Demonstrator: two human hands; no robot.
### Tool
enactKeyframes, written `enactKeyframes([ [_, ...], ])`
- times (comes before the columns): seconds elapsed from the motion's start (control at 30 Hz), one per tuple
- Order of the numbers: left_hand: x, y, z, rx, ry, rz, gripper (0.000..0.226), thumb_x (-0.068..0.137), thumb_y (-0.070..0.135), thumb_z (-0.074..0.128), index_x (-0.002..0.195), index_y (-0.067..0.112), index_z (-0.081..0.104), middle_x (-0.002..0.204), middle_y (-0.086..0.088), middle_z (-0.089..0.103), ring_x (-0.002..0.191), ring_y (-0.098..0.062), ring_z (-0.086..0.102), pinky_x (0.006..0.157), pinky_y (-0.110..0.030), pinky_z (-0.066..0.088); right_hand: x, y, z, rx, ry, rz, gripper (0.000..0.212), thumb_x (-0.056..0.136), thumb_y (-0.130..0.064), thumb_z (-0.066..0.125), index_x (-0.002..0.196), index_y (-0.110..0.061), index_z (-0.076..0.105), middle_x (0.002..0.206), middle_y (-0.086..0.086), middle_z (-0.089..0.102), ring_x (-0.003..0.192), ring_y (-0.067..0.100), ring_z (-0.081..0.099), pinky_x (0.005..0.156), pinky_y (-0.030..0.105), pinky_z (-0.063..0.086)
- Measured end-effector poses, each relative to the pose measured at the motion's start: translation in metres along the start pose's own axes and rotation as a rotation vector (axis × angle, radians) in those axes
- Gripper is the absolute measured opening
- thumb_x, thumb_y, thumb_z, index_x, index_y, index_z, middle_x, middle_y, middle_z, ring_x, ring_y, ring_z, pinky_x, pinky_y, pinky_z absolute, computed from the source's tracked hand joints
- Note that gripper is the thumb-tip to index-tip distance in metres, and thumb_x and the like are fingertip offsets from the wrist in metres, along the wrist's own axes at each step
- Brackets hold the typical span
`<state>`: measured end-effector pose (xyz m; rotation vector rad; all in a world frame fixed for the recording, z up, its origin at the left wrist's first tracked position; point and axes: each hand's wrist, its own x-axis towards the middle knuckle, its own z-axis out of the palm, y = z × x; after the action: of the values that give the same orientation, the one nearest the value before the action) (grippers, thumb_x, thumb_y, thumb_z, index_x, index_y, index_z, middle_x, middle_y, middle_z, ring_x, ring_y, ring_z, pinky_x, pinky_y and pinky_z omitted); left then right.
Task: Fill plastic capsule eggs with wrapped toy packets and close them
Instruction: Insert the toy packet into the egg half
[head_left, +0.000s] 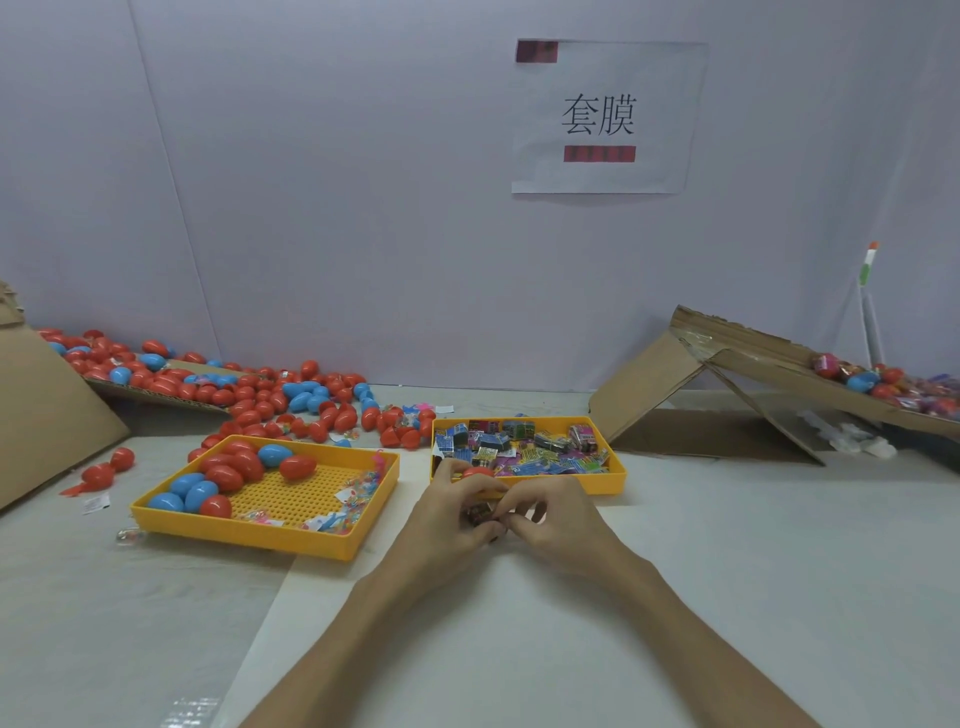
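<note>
Two bare hands brought together low over the white table (519, 649), just on the near side of the right yellow tray (615, 480). Fingers of the left hand (452, 514) curled round a red capsule egg (478, 472), with only its upper curve showing above the knuckles. Impossible to say whether half shell or whole. Fingers of the right hand (558, 519) bent inward, tips pinching a small dark wrapped packet (478, 512) held between the two hands, just below the egg. Thumbs close together beside it, neither hand flat or spread.

Inside the right yellow tray, a heap of wrapped toy packets (519, 449) in blue, pink and grey. To the left, well apart from the hands, a second yellow tray (249, 535) with a perforated floor. Red and blue eggs (223, 475) bunched at its far-left end, small colourful trinkets (358, 488) along its right side.

Farther back and left, a loose spill of eggs (270, 395), mostly red with some blue, spread across the table beside a large cardboard panel (47, 415). At far right, a sloped cardboard ramp (675, 374) carrying film-wrapped eggs (883, 384), with a pen (868, 291) upright behind it. On the far wall, a paper sign (602, 171) bearing two large printed characters.
</note>
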<state>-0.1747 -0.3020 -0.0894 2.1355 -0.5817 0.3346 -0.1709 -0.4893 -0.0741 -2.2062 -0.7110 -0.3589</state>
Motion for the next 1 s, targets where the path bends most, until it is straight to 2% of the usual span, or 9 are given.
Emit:
enactKeyframes([
  [0.17, 0.0, 0.002, 0.0, 0.018, 0.02, 0.006, 0.035, 0.083, 0.016, 0.079, 0.114, 0.029, 0.07, 0.122, 0.004, 0.047, 0.106, -0.012, 0.064, 0.094, -0.028, 0.056, 0.001, -0.001, -0.001, 0.018, -0.005, 0.02, 0.021, 0.075, -0.012, 0.064, 0.082, -0.024, 0.08, 0.068, -0.033, 0.065, 0.068, 0.001, 0.063, 0.062, 0.007, 0.042],
  [0.33, -0.002, 0.004, 0.001, 0.044, 0.039, 0.025, 0.029, 0.084, 0.018, 0.077, 0.109, 0.03, 0.07, 0.12, 0.005, 0.047, 0.103, -0.01, 0.065, 0.09, -0.03, 0.058, 0.0, -0.001, -0.001, 0.017, -0.005, 0.028, 0.023, 0.076, -0.004, 0.068, 0.082, -0.022, 0.08, 0.066, -0.032, 0.064, 0.065, 0.001, 0.062, 0.06, 0.008, 0.042],
  [0.47, -0.001, 0.005, 0.002, 0.07, 0.041, 0.017, 0.027, 0.084, 0.019, 0.077, 0.107, 0.03, 0.069, 0.12, 0.005, 0.047, 0.102, -0.011, 0.064, 0.088, -0.032, 0.058, 0.0, -0.003, -0.002, 0.056, 0.001, 0.051, 0.02, 0.077, -0.002, 0.071, 0.08, -0.02, 0.08, 0.065, -0.021, 0.067, 0.061, 0.002, 0.06, 0.059, 0.01, 0.041],
  [0.6, -0.002, 0.006, 0.003, 0.095, 0.032, 0.026, 0.024, 0.084, 0.024, 0.076, 0.106, 0.031, 0.069, 0.118, 0.006, 0.046, 0.103, -0.009, 0.062, 0.085, -0.031, 0.057, 0.0, -0.006, -0.003, 0.141, 0.016, 0.097, 0.023, 0.081, 0.0, 0.072, 0.077, -0.023, 0.076, 0.069, -0.01, 0.071, 0.061, 0.006, 0.063, 0.061, 0.021, 0.05],
  [0.7, -0.002, 0.005, 0.003, 0.114, 0.026, 0.027, 0.022, 0.084, 0.025, 0.077, 0.104, 0.029, 0.069, 0.118, 0.007, 0.045, 0.108, -0.009, 0.059, 0.086, -0.031, 0.056, 0.0, -0.007, -0.004, 0.189, 0.053, 0.118, 0.024, 0.086, 0.003, 0.068, 0.08, -0.02, 0.073, 0.076, 0.0, 0.073, 0.066, 0.019, 0.068, 0.063, 0.036, 0.058],
  [0.77, -0.003, 0.006, 0.002, 0.142, 0.0, 0.017, 0.025, 0.082, 0.032, 0.079, 0.105, 0.03, 0.068, 0.12, 0.008, 0.043, 0.105, -0.01, 0.059, 0.086, -0.029, 0.055, 0.001, -0.007, -0.006, 0.219, 0.1, 0.131, 0.021, 0.089, 0.003, 0.065, 0.083, -0.016, 0.073, 0.077, 0.003, 0.072, 0.065, 0.025, 0.068, 0.064, 0.043, 0.058],
  [0.87, -0.002, 0.007, -0.001, 0.174, 0.011, 0.004, 0.027, 0.083, 0.044, 0.079, 0.105, 0.03, 0.072, 0.118, 0.006, 0.049, 0.102, -0.012, 0.059, 0.087, -0.032, 0.055, 0.003, -0.003, -0.01, 0.232, 0.157, 0.147, 0.019, 0.094, 0.001, 0.063, 0.089, -0.016, 0.071, 0.074, 0.003, 0.069, 0.06, 0.022, 0.066, 0.06, 0.037, 0.056],
  [1.0, 0.002, 0.012, -0.006, 0.097, 0.161, 0.014, 0.015, 0.089, 0.033, 0.076, 0.084, 0.019, 0.074, 0.102, 0.008, 0.059, 0.102, -0.006, 0.055, 0.087, -0.029, 0.05, 0.004, 0.001, -0.012, 0.323, 0.22, 0.203, 0.021, 0.095, 0.001, 0.062, 0.097, -0.016, 0.073, 0.08, 0.004, 0.071, 0.057, 0.017, 0.068, 0.057, 0.022, 0.05],
])
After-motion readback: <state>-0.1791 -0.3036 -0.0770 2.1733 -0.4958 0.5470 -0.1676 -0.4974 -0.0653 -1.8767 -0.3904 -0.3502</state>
